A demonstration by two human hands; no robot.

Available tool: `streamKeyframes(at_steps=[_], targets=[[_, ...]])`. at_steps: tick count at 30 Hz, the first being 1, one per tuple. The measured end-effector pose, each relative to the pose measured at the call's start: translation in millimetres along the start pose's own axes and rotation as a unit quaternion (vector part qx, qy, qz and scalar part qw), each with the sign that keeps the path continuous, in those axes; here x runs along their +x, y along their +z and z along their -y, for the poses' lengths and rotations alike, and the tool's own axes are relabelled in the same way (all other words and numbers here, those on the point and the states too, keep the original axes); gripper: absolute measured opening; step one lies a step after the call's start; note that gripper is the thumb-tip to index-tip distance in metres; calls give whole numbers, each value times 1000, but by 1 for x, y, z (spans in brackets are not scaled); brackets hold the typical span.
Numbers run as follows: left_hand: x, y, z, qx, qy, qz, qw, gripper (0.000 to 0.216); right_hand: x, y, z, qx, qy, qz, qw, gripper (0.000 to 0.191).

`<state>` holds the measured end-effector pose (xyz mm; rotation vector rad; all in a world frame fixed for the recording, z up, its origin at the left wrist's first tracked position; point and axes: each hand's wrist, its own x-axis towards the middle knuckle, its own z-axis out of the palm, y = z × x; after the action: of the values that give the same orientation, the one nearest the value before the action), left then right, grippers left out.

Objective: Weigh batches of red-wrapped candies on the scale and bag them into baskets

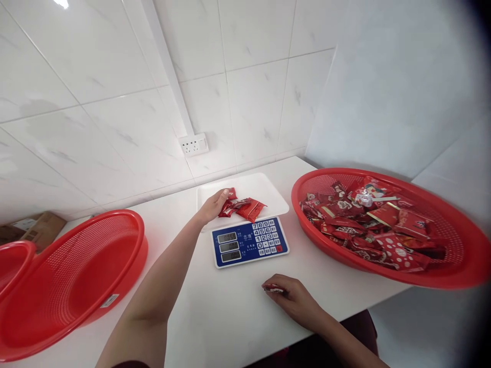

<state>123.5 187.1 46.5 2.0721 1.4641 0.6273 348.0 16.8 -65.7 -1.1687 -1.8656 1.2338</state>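
My left hand (214, 205) reaches onto the white pan of a digital scale (253, 184) and closes on several red snack packets (245, 207) piled there. The scale's blue keypad panel (250, 242) faces me. My right hand (290, 296) rests on the white table near the front edge, fingers curled round one small red packet (273, 289).
A large red mesh basket (452, 240) at the right holds many red packets. An empty red basket (76, 276) lies at the left, with another red basket's rim (11, 260) beside it. A wall socket (194, 144) is on the tiled wall. Cardboard boxes (38, 228) stand at far left.
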Motion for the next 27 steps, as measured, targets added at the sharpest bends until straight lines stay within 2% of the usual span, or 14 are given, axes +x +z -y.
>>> streamKeyframes(at_steps=[5,10,13,17,19,22,23,25,27], targets=[[-5,0,-1,6,26,2,1000,59,1,1,2,-12,-1,-9,1000,19],[-15,2,0,107,46,38,992,72,2,1,0,-16,0,-14,1000,18],[-19,7,1,144,27,17,989,63,1,2,-1,-20,-1,-16,1000,18],[-24,6,1,156,33,-25,987,47,0,3,-1,-24,-2,-20,1000,19],[-31,-4,2,161,34,-56,985,44,-1,3,0,-25,1,-21,999,19],[-55,-38,6,202,6,-157,967,42,-1,2,1,-26,1,-19,999,20],[-67,-52,9,230,-21,-203,952,41,-1,2,2,-25,1,-17,1000,20],[-95,-81,19,288,-99,-260,916,40,-1,2,1,-19,0,-15,1000,21],[-123,-106,32,320,-197,-264,888,42,0,2,1,-13,-2,-12,1000,21]])
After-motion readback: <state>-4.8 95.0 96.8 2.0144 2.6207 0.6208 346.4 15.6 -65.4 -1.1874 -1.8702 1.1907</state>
